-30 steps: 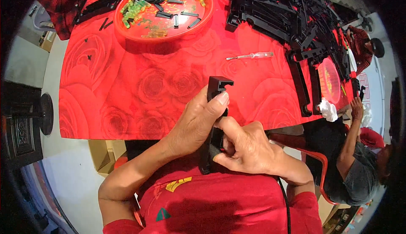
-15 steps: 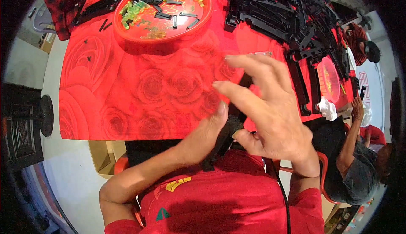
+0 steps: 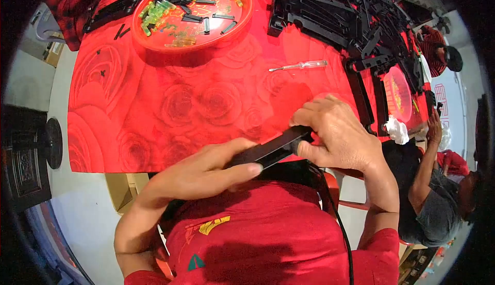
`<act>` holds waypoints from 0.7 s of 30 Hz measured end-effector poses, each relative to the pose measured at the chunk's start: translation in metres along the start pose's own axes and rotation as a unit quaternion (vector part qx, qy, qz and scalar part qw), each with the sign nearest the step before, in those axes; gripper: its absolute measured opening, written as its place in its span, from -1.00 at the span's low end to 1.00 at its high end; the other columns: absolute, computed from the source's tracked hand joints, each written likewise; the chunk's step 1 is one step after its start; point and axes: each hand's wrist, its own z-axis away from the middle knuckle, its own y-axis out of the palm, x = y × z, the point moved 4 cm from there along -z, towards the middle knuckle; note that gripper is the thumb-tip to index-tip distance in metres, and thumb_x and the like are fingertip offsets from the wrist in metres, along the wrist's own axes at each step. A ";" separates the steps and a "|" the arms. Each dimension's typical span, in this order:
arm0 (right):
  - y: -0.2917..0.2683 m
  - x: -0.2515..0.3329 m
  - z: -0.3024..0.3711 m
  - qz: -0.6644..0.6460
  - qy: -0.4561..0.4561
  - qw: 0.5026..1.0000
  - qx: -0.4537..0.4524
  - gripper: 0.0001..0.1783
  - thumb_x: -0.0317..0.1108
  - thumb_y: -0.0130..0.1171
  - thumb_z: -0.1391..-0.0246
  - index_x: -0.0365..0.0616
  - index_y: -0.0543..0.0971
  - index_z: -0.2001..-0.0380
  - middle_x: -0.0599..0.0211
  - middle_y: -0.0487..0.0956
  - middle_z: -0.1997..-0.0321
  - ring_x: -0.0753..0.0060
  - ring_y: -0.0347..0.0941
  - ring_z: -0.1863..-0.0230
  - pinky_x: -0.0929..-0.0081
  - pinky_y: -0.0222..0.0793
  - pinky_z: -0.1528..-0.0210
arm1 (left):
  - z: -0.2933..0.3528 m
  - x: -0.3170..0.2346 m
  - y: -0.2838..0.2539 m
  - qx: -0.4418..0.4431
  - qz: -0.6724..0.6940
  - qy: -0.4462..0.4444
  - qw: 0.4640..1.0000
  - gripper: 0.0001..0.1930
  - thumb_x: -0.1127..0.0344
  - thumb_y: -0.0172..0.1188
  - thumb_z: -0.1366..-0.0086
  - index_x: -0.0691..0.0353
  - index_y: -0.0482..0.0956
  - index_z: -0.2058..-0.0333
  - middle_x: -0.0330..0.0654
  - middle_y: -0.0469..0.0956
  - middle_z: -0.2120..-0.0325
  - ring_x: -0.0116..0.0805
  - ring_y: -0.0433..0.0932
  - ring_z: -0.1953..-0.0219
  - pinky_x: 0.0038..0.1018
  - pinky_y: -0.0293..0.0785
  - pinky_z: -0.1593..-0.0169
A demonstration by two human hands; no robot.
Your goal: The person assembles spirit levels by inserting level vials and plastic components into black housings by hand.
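Observation:
A long black plastic channel-shaped part (image 3: 272, 150) is held between both my hands at the table's near edge, tilted up to the right. My left hand (image 3: 211, 169) grips its left end, with the thumb along the near side and the fingers mostly hidden behind. My right hand (image 3: 337, 135) closes on its right end, fingertips over the top and thumb against the near side. Beyond the hands, a clear-handled screwdriver (image 3: 308, 65) lies on the red rose-patterned tablecloth (image 3: 180, 104).
At the far left stands a red round tray (image 3: 193, 43) with small black strips and yellow-green pieces. A large heap of black plastic parts (image 3: 319, 17) fills the far right. Beside it are a pink basket (image 3: 399, 94) and crumpled white tissue (image 3: 397, 130). A co-worker (image 3: 438, 207) sits at right.
My right hand, earlier open and spread in the air, is now closed on the black part. My left hand has shifted left and down, and the screwdriver has come into full sight.

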 end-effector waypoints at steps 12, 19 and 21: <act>0.025 -0.001 -0.006 -0.111 0.063 0.991 0.046 -0.67 -0.15 0.29 0.15 -0.23 0.54 0.48 -0.05 0.46 0.57 -0.19 0.49 0.46 0.06 0.32 0.43 | 0.005 -0.017 -0.003 -0.087 -0.213 0.079 0.970 -0.73 0.27 0.13 -0.36 0.40 0.57 0.14 0.17 0.53 0.51 0.13 0.60 0.43 -0.11 0.46 0.32; 0.030 0.012 -0.008 -0.155 0.092 0.983 0.043 -0.63 -0.10 0.27 0.12 -0.24 0.53 0.65 -0.06 0.41 0.75 -0.20 0.49 0.62 -0.05 0.32 0.53 | 0.009 -0.019 0.000 -0.093 -0.255 0.072 0.960 -0.75 0.30 0.11 -0.31 0.40 0.57 0.21 0.26 0.55 0.48 0.28 0.60 0.37 0.00 0.45 0.30; 0.032 0.016 -0.009 -0.132 0.089 0.986 0.042 -0.62 -0.11 0.26 0.11 -0.25 0.52 0.65 -0.05 0.40 0.76 -0.21 0.50 0.61 -0.06 0.33 0.52 | 0.011 -0.019 -0.001 -0.092 -0.263 0.071 0.958 -0.76 0.30 0.12 -0.30 0.39 0.57 0.22 0.27 0.55 0.48 0.29 0.60 0.36 0.02 0.45 0.30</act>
